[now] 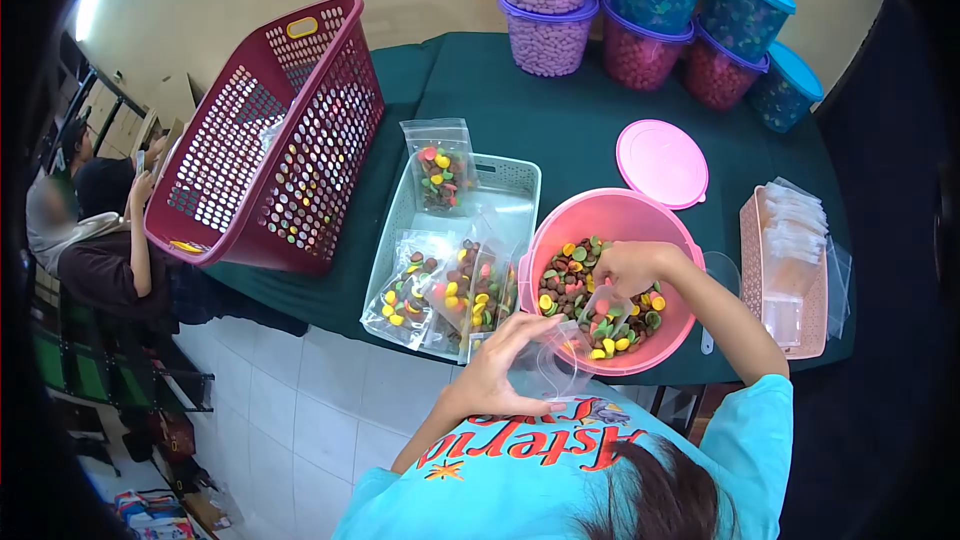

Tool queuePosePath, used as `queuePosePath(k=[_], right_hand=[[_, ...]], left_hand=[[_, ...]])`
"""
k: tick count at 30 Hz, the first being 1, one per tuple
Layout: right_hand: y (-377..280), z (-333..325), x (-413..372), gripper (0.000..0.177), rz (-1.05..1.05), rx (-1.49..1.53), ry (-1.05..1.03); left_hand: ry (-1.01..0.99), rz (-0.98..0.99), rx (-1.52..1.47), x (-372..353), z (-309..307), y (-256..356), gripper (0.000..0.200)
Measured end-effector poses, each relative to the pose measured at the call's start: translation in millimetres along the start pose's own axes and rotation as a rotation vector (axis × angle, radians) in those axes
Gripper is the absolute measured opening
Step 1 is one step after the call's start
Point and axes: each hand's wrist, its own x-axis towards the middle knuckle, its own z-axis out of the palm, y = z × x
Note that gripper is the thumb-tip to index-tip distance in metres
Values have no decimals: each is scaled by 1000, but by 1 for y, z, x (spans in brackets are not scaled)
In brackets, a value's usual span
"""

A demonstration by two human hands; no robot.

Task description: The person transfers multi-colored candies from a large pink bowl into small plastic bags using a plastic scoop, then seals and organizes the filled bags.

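Left hand (500,360), bag (562,368) at tub (615,210) rim; right hand (628,265) inside.

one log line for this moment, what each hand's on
left hand: holds clear bag | right hand: in pink tub, over candies | filled bags in grey tray beside tub

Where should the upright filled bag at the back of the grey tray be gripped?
Probably by its flat, empty top strip, pinched from above. The filled bag stands propped at the far end of the grey tray, and its candies sit low, leaving the top clear.
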Motion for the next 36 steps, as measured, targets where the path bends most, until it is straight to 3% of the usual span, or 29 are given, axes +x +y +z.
queuePosePath(k=[5,8,14,18,21,23,29,30,32,36], right_hand=[[1,-12,-12,31,-10,69,10],[5,-18,-20,30,-97,69,55],[-3,-33,-57,25,-149,244,327],[-14,-49,-84,22,-90,212,558],[-22,-62,-100,21,-82,209,628],[-31,-69,-109,21,-75,157,673],[-77,-79,-127,17,269,-168,643],[-86,-78,-127,17,280,-163,649],[-105,-73,-124,14,344,-594,708],[-147,-68,-118,12,302,-726,629]], left_hand=[[222,21,43,1,1,9,78],[250,28,141,2,2,9,74],[366,-32,168,8,4,2,75],[362,4,172,28,-6,3,75],[256,-89,99,42,-15,13,72],[205,-67,91,53,-18,21,71],[61,-124,-89,74,-13,29,69],[50,-117,-89,77,-12,30,69],[36,-139,-185,80,-11,34,67],[-6,-150,-128,82,-10,23,67]])
